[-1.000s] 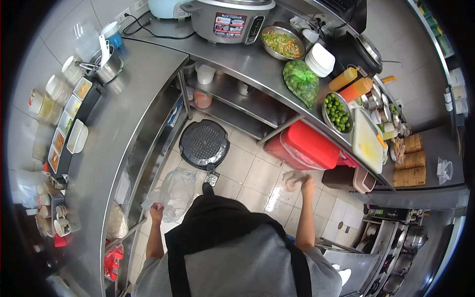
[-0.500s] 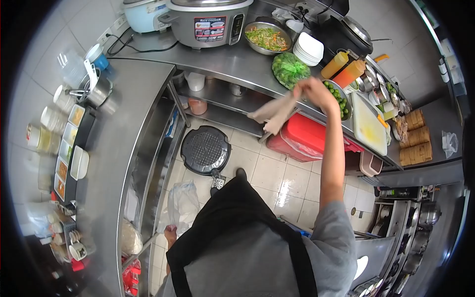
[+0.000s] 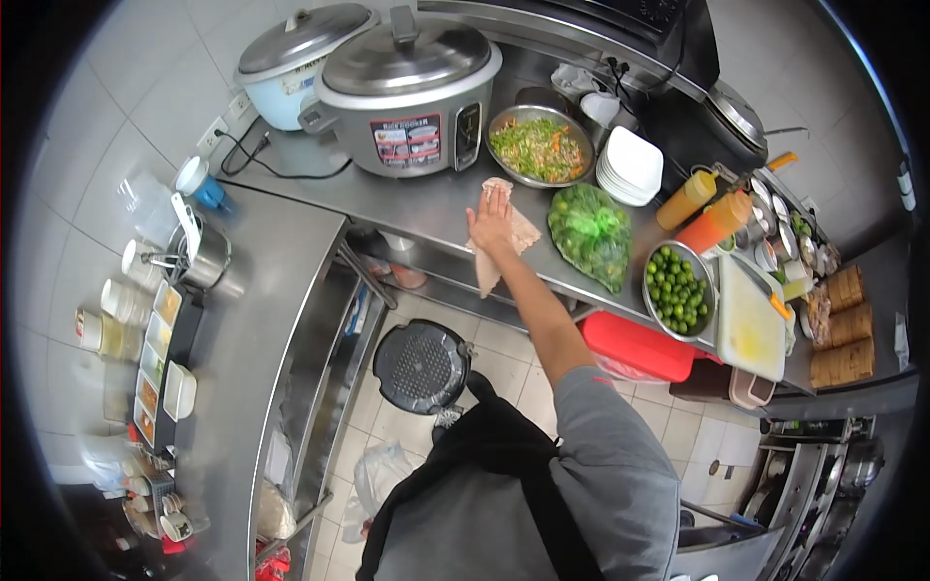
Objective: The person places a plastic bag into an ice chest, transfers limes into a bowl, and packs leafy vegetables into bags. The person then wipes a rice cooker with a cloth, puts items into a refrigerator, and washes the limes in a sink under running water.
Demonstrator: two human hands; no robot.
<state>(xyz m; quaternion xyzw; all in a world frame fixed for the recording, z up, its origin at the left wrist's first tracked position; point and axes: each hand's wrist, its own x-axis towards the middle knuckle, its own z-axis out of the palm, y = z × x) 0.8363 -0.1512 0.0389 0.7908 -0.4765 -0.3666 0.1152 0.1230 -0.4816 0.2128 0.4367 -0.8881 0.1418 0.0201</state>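
My right hand lies flat with its fingers stretched out on a pale pink cloth, pressing it to the steel counter in front of the grey rice cooker. Part of the cloth hangs over the counter's front edge. A green bag of leaves and a steel bowl of chopped vegetables are to the right of the cloth. Low at the left of my body, only a bit of my left hand shows, closed at the lower edge of a clear plastic bag; my apron hides the rest.
Two rice cookers stand at the back. Rightward are stacked white plates, sauce bottles, a bowl of green limes and a cutting board with a knife. Below are a black stool and a red bin.
My right hand has swung up from low by the red bin, past the limes, and left onto the counter with the cloth. The view has shifted toward the rice cookers.
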